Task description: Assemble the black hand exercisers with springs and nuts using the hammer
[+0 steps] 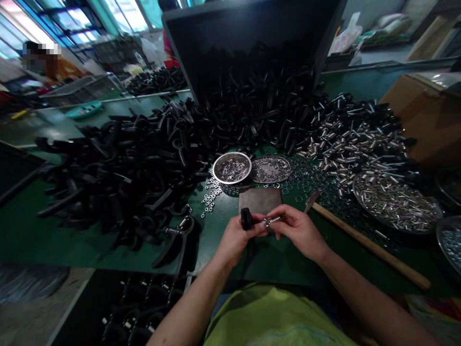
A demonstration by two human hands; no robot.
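My left hand (230,242) is closed on a black knob (246,218), held upright with its broad dark head toward the left. A small metal spring (274,219) extends from the knob's side toward the right, and the fingers of my right hand (304,233) pinch it near its end. Whether a screw runs inside the spring is too small to tell. Both hands are just in front of a flat metal plate (260,198) on the green table. Behind the plate stand a round steel bowl (215,177) of small rings and an oval tray (289,168) of washers.
Black plastic clamp-like parts (144,158) pile up on the left and back. Springs and screws (345,144) heap at the right, beside a bowl of metal pins (396,204). A wooden-handled tool (374,247) lies right of my hands. A cardboard box (418,115) stands far right.
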